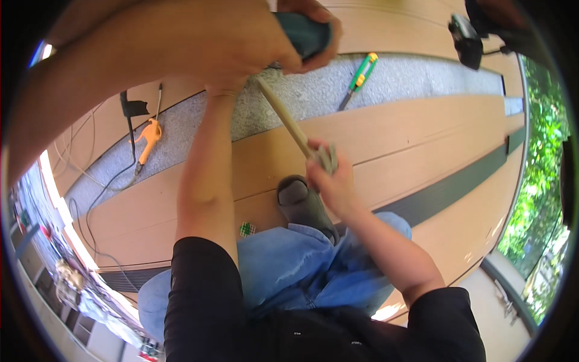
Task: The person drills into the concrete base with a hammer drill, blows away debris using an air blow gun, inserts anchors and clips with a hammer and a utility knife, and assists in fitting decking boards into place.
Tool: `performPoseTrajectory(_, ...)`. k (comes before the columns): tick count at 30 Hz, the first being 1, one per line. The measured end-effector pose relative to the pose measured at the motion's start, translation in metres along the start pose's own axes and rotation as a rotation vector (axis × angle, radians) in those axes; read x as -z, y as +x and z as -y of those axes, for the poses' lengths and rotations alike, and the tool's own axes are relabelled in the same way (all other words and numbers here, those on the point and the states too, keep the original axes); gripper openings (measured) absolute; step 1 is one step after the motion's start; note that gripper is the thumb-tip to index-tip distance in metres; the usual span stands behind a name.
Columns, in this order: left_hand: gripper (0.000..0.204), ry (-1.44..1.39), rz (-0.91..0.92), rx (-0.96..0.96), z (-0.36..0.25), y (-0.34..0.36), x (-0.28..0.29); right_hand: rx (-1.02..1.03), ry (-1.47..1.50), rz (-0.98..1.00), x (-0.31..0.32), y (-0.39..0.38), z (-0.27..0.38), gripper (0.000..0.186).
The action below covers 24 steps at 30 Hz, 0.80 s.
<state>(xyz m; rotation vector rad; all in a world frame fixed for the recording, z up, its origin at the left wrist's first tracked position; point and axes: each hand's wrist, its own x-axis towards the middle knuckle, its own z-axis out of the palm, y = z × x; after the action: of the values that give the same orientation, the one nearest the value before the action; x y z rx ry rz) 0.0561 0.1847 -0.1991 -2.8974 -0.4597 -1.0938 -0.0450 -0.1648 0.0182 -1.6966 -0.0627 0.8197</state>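
My right hand (333,178) is closed around the lower end of a tool with a long pale wooden handle (285,116). A greyish piece (326,158) shows at that end in my grip; its kind is unclear. The handle slants up and left, its far tip above a grey speckled strip of floor (313,84). My left forearm (208,175) reaches up to the same strip, but my left hand is hidden behind another person's arm (157,51). That person's hands hold a dark teal, rounded object (304,35) just beyond the handle's tip.
A green-and-yellow-handled screwdriver (360,78) and an orange air blow gun (149,142) with a hose lie on the grey strip. Tan boards (416,130) flank it. A small green gridded piece (247,229) sits near my dark shoe (301,202). A black cable (131,142) runs at left.
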Motion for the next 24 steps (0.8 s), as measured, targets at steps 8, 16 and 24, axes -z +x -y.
performPoseTrajectory(8,0.065,-0.376,0.566,0.570,-0.024,0.026,0.061,0.639,-1.182,0.282,-0.009,0.026,0.012,0.052)
performPoseTrajectory(16,0.058,-0.296,0.296,0.363,-0.012,0.014,0.039,0.693,-1.556,0.455,-0.021,-0.012,-0.020,0.050)
performPoseTrajectory(24,0.040,-0.125,0.300,0.228,-0.009,-0.002,0.011,0.549,-1.480,0.360,-0.054,0.042,-0.024,0.011)
